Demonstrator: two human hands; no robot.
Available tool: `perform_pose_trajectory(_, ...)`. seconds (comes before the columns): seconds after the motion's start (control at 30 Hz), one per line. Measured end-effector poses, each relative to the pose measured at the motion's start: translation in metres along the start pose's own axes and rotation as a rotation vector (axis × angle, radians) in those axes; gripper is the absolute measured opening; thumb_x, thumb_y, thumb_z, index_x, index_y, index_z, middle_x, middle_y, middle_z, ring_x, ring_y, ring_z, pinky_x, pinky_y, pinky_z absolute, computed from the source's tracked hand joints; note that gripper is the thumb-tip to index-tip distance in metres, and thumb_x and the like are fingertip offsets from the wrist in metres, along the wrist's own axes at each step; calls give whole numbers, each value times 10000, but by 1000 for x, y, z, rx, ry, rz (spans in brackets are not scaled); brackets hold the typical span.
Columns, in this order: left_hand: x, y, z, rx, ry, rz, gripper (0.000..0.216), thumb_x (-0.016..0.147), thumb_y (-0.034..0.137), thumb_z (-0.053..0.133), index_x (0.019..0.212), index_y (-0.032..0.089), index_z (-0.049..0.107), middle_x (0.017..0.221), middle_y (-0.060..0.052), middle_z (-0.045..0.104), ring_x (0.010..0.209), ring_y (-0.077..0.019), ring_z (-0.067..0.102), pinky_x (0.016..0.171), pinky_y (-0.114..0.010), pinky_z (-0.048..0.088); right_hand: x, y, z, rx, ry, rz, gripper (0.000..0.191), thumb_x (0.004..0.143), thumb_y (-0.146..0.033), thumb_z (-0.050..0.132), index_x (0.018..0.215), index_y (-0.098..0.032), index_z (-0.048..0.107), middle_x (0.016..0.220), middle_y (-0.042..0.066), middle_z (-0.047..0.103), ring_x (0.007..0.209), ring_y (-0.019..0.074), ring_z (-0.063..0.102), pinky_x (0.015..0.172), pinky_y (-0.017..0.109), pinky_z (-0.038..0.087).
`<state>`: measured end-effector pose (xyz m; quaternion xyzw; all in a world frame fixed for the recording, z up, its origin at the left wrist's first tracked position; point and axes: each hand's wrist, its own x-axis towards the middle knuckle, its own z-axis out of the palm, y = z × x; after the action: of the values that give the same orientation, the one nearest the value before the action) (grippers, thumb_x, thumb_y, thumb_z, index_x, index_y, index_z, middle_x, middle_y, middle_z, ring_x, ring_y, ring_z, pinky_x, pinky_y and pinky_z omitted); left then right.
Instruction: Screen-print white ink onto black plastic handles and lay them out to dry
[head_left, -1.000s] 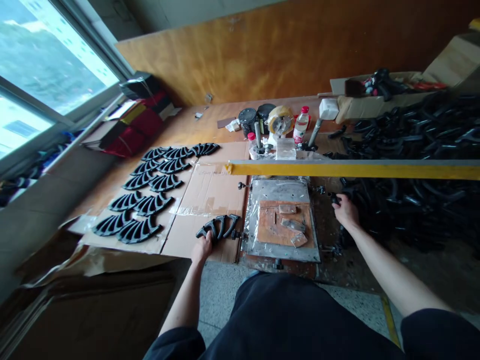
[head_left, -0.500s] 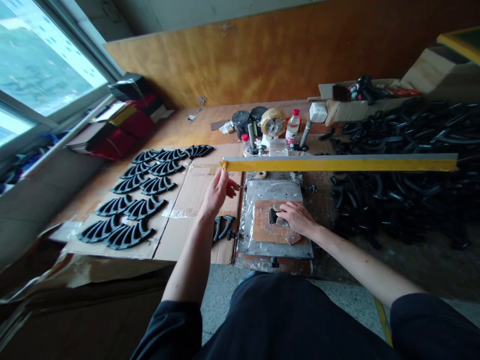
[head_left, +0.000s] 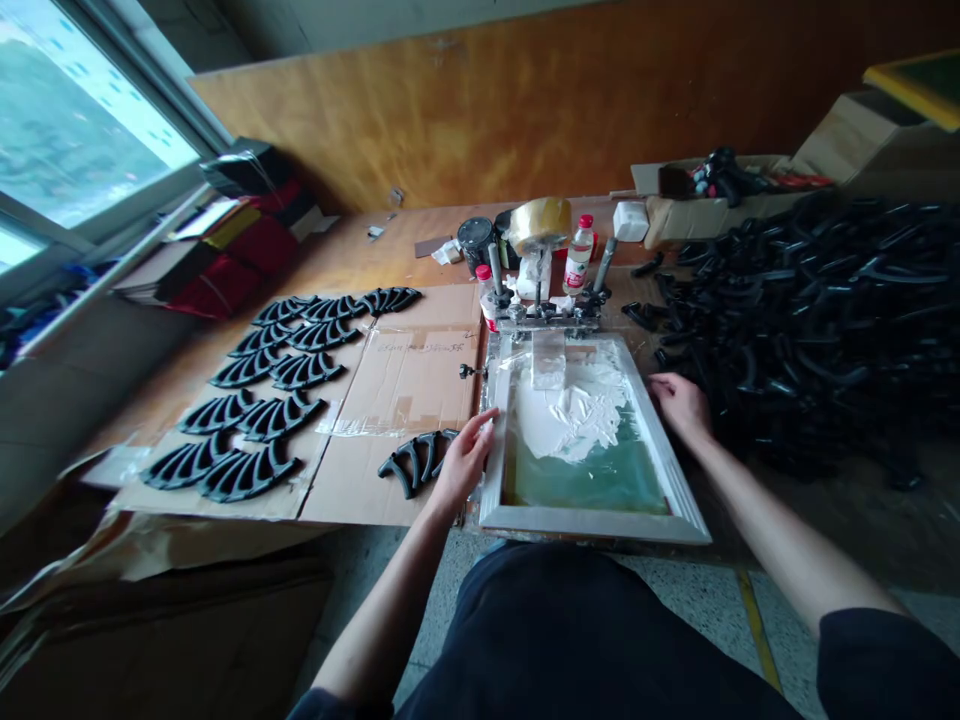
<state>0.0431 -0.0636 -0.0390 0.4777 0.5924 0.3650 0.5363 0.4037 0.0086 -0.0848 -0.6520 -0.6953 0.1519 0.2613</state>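
Note:
A screen-printing frame [head_left: 679,490] lies flat on the bench in front of me, its green mesh [head_left: 592,475] smeared with white ink [head_left: 574,410]. My left hand [head_left: 463,462] rests on the frame's left rail, fingers curled over its edge. My right hand [head_left: 679,402] presses the right rail with fingers stretched out. A black fan-shaped plastic part [head_left: 412,458] lies on the cardboard sheet [head_left: 416,385] just left of my left hand.
Several black fan-shaped parts [head_left: 277,385] lie in rows on the cardboard at left. A big heap of black parts [head_left: 817,300] fills the right. Ink tins [head_left: 475,240], a tape roll [head_left: 540,220] and a bottle [head_left: 577,255] stand behind the frame. Floor lies below the bench edge.
The raised frame has swung down flat over the metal plate. My left hand moved from the frame's upper edge to its left rail; my right hand left the plate for the right rail.

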Motion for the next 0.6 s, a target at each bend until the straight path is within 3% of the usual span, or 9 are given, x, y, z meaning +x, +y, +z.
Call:
perform_pose_trajectory(0.07,4,-23,6,73,10,-47,612,848,501,574,1393,233,499,693,22,600,540,-99,457,512,-198,346,19,-12,-2,-12,103,20,309,958,-311,488,1225,-185,580,1199,145,589,1029,234,596,863,408,517)
perform_pose_trajectory(0.17,14,-42,14,202,52,-99,614,829,436,599,1403,249,487,635,39,566,552,-115,493,564,-211,386,44,-64,15,-59,127,-206,549,823,-315,679,1326,-166,515,1366,162,490,1212,305,498,952,438,468)
perform_pose_trajectory(0.23,19,-46,16,254,55,-115,588,827,414,598,1387,259,505,628,39,564,567,-129,519,598,-224,408,53,-101,29,-134,17,-329,546,759,-287,743,1260,-172,560,1268,137,574,1152,297,534,921,415,468)
perform_pose_trajectory(0.3,21,-48,16,265,56,-131,565,824,405,601,1366,265,529,629,33,571,575,-140,535,617,-235,421,51,-125,41,-202,-161,-338,338,766,-267,733,1082,-193,638,1020,82,674,966,247,606,812,345,478)
perform_pose_trajectory(0.37,22,-50,16,251,66,-149,547,815,401,613,1342,269,553,639,25,583,588,-150,549,628,-240,430,37,-132,46,-238,-290,-355,135,804,-263,687,920,-200,659,864,51,682,826,209,622,716,292,454)
perform_pose_trajectory(0.43,22,-53,15,240,75,-154,538,809,401,621,1328,271,566,663,15,597,609,-158,562,633,-241,436,16,-128,44,-255,-349,-459,59,840,-203,609,864,-192,661,853,54,682,794,199,624,676,275,428)
perform_pose_trajectory(0.53,23,-59,15,264,64,-121,533,825,414,600,1338,273,557,698,5,605,634,-159,565,629,-238,433,-9,-113,31,-209,-447,-678,231,779,-46,528,880,-195,672,886,46,686,805,183,626,664,258,411)
perform_pose_trajectory(0.6,25,-62,15,296,49,-94,536,846,427,571,1356,267,541,691,7,589,632,-153,553,621,-232,421,-13,-107,22,-144,-538,-746,293,716,-9,535,858,-221,679,869,13,691,796,167,629,646,244,399)
